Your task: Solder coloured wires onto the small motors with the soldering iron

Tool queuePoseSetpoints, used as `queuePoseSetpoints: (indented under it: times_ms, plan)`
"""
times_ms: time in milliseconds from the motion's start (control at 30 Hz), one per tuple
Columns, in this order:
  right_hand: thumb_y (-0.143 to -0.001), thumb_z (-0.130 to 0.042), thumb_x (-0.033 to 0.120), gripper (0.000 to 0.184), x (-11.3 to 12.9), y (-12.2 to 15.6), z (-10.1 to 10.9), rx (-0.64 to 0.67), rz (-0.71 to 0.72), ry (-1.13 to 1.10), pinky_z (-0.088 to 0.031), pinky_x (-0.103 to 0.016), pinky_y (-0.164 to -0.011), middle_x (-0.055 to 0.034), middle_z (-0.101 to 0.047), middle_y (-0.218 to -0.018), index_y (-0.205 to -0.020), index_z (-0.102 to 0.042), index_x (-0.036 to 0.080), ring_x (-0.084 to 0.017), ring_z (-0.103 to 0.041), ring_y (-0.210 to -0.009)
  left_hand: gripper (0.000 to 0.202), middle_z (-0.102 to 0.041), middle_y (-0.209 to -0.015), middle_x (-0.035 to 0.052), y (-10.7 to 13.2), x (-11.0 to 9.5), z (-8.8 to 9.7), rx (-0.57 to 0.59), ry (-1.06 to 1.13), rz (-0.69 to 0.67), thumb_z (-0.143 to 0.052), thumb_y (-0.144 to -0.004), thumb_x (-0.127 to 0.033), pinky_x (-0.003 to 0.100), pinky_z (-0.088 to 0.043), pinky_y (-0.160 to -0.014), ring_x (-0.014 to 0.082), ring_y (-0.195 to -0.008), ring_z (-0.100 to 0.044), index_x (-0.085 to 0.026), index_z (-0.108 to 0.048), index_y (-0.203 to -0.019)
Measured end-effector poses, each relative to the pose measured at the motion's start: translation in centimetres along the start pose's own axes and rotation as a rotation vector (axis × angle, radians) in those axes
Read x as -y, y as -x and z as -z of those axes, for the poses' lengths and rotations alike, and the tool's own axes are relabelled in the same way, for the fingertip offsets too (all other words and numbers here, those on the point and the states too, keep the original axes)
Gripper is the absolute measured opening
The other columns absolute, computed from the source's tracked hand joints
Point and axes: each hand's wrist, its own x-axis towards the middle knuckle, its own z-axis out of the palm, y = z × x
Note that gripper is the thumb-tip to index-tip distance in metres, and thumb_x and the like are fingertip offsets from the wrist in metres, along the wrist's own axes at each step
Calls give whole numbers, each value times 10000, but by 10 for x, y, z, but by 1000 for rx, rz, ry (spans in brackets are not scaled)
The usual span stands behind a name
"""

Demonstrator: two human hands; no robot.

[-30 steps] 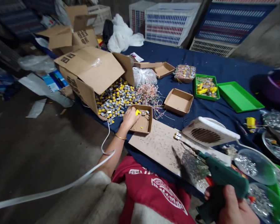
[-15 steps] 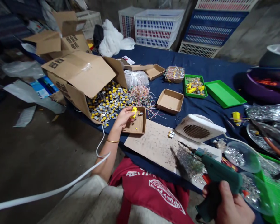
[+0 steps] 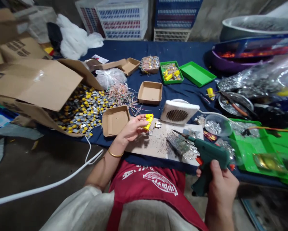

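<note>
My left hand [image 3: 134, 127] pinches a small yellow plastic part [image 3: 148, 122] between thumb and fingers, above the left side of a flat board [image 3: 141, 146]. Beside it on the board lie small silver motors [image 3: 157, 124]. Wrapped round the handle of a green soldering gun [image 3: 209, 152] with an orange trigger is my right hand [image 3: 222, 179]. The gun's thin dark tip points left over the board, apart from the yellow part. Just left of my left hand sits a shallow cardboard tray [image 3: 109, 123] with a tiny yellow bit in it.
A tipped carton [image 3: 35, 80] spills yellow-and-silver motors [image 3: 91, 107] at left, near loose wires [image 3: 121, 93]. A white fan [image 3: 179, 111] stands behind the board. Green trays [image 3: 198, 73], clear bowls [image 3: 217, 125] of metal bits and a white cable [image 3: 50, 184] surround the workspace.
My left hand has moved right with the yellow part, from over the cardboard tray to over the board. The view has swung right; my right hand still grips the soldering gun.
</note>
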Motion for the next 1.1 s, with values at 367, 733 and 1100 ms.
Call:
queuePoseSetpoints:
  times_ms: [367, 733, 1100]
  plan:
    - [-555, -862, 723, 642, -9, -2, 6, -1, -39, -48, -477, -286, -331, -15, -609, -483, -732, -644, 145, -160, -527, -329, 440, -687, -939, 43, 4, 95, 43, -344, -611, -90, -786, -748, -221, 278, -549, -727, 149, -794, -655, -155, -603, -1142]
    - [-624, -845, 685, 598, -5, -6, -12, 27, -1, -6, -458, -263, -316, -20, -635, -514, -763, -658, 134, -162, -551, -348, 135, -685, -1082, 106, 6, 93, 21, -287, -1531, -606, -584, -973, -259, 436, -458, -957, 265, -1046, -601, -188, -687, -1023]
    - [-665, -835, 659, 560, -5, -4, -3, 5, 9, -23, -471, -273, -332, -25, -645, -544, -756, -647, 139, -163, -561, -369, 101, -672, -1035, 91, 1, 90, 13, -92, -1663, -431, -651, -936, -270, 496, -347, -1009, 296, -1087, -555, -186, -696, -900]
